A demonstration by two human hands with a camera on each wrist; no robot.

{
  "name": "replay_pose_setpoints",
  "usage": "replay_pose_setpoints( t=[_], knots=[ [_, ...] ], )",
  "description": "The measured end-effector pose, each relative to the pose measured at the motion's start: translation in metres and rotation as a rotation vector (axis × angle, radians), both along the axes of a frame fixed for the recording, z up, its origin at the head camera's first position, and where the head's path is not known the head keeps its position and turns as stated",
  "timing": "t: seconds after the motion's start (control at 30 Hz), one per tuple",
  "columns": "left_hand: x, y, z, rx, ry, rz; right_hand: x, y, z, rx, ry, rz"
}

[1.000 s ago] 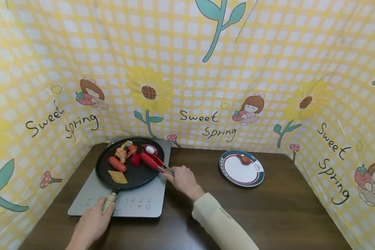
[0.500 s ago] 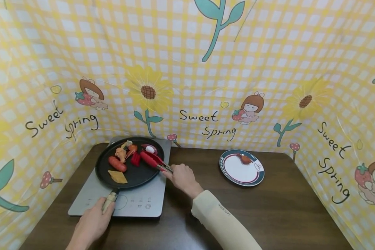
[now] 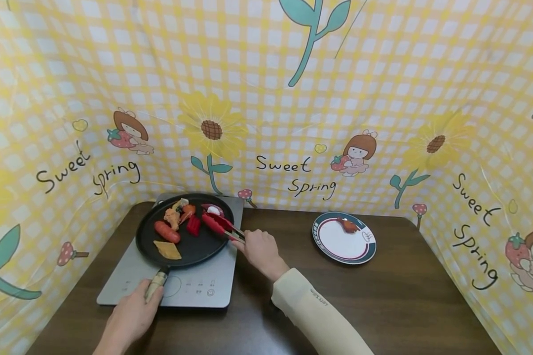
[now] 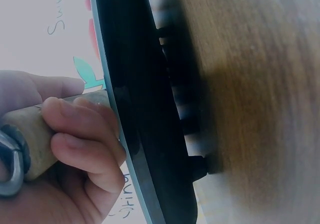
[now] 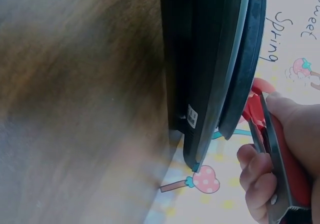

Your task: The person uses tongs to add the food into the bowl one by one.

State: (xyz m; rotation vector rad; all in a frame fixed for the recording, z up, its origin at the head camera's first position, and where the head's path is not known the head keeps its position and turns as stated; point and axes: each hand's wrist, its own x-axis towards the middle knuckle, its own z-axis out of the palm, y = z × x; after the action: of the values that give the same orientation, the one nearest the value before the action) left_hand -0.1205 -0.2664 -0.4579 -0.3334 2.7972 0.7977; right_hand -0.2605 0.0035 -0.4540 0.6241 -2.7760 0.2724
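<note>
A black frying pan (image 3: 191, 251) rests on the induction cooker (image 3: 129, 281). My left hand (image 3: 133, 310) grips its wooden handle (image 4: 37, 134), fingers curled round it in the left wrist view. With my right hand (image 3: 262, 254) I hold red-tipped metal tongs (image 3: 217, 223), thumb and fingers on either arm. The tongs' tips are over the pan's right side, beside a purple-and-white piece (image 3: 213, 211) that they partly cover. Whether they touch it, I cannot tell. A red piece (image 3: 193, 225), a sausage (image 3: 167, 231), a fried chicken piece (image 3: 172, 218) and a yellowish slice (image 3: 167, 250) lie in the pan.
A white plate (image 3: 337, 246) with a dark green rim sits on the brown table (image 3: 382, 305) at right, bearing a glossy brown piece of food (image 3: 347, 226). A yellow checked cloth (image 3: 266, 123) surrounds the table's back and sides.
The tongs' tips have shifted slightly to the right, and my right hand has moved a little with them. My left hand, the pan and the food look unmoved.
</note>
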Motion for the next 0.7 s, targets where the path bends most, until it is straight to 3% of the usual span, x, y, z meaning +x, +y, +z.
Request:
replay_pose_setpoints(
  t=[0.2, 0.7],
  knots=[
    [0.0, 0.0, 0.0005, 0.006, 0.003, 0.0, -0.0008, -0.0039, 0.0043, 0.049, 0.041, -0.012],
    [0.0, -0.0007, -0.001, 0.009, -0.002, 0.01, -0.0082, -0.0103, 0.0045, 0.089, -0.005, -0.032]
  ],
)
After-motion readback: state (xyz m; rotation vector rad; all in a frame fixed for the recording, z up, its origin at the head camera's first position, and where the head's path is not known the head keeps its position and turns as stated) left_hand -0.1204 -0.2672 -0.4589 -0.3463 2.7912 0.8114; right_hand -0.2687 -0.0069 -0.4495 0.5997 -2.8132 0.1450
